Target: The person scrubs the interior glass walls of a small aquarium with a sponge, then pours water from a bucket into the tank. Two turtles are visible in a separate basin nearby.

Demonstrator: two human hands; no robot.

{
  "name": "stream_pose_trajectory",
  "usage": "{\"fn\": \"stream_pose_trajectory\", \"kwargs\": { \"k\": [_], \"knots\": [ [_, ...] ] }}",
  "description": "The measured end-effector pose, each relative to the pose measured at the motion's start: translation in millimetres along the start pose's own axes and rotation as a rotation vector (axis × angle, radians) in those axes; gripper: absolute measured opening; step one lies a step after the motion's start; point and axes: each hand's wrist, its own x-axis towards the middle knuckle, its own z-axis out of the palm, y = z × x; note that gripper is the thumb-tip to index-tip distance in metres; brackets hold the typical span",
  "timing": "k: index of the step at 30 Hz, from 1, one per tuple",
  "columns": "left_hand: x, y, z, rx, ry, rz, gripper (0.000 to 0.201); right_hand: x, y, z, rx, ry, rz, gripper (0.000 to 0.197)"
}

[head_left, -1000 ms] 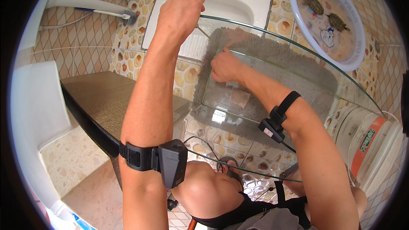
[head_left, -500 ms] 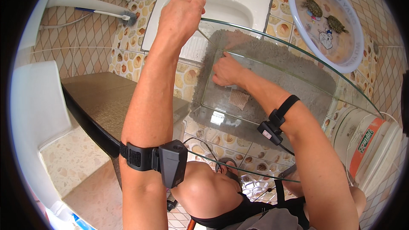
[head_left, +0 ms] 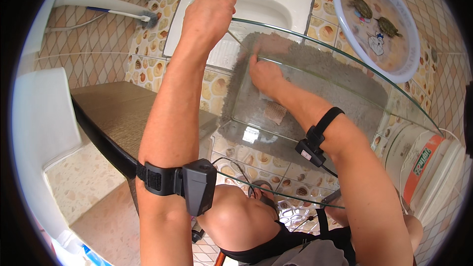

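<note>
A large clear glass tank [head_left: 340, 88] stands in front of me on a soaked grey mat [head_left: 364, 83]. My left hand [head_left: 209, 17] is closed over the far left corner of its top rim. Inside the tank is my right hand [head_left: 266, 78]. Its index finger is stretched along the glass by the far left inner corner, and the other fingers are curled, partly out of sight. Just below this hand a beige mesh cloth [head_left: 275, 112] appears at the tank bottom. Both forearms carry black strapped-on devices.
Beyond the tank lies a white squat toilet [head_left: 266, 10]. A pale basin [head_left: 389, 66] with two turtles stands far right, and a white bucket [head_left: 411, 167] at the right. At left are a brown panel [head_left: 118, 103] and a toilet brush [head_left: 123, 15].
My right hand has slid a little farther away along the glass, its index finger now straighter. The left hand keeps its place on the rim, and the mesh cloth stays put.
</note>
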Motion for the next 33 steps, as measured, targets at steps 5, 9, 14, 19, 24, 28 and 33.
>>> {"fn": "stream_pose_trajectory", "kwargs": {
  "k": [5,9,14,19,24,28,33],
  "knots": [
    [4,-4,-5,0.057,-0.061,-0.017,0.05,0,0,-5,0.068,-0.158,0.073,0.063],
    [6,-6,-3,0.07,-0.051,-0.033,0.049,-5,3,-11,0.148,-0.136,0.084,0.065],
    [6,-2,-2,0.111,-0.013,-0.041,0.049,-18,10,-22,0.183,-0.144,0.059,0.063],
    [-2,2,2,0.027,0.046,-0.024,0.046,-26,24,-33,0.135,-0.161,-0.05,0.056],
    [-3,1,1,0.021,0.059,0.011,0.047,-21,28,-28,0.097,-0.148,-0.12,0.059],
    [0,0,2,0.041,0.041,0.021,0.048,-11,30,-20,0.052,-0.023,-0.103,0.047],
    [-2,-3,-2,0.029,0.013,0.03,0.049,-17,37,-12,0.062,0.042,-0.193,0.042]
  ]
}}
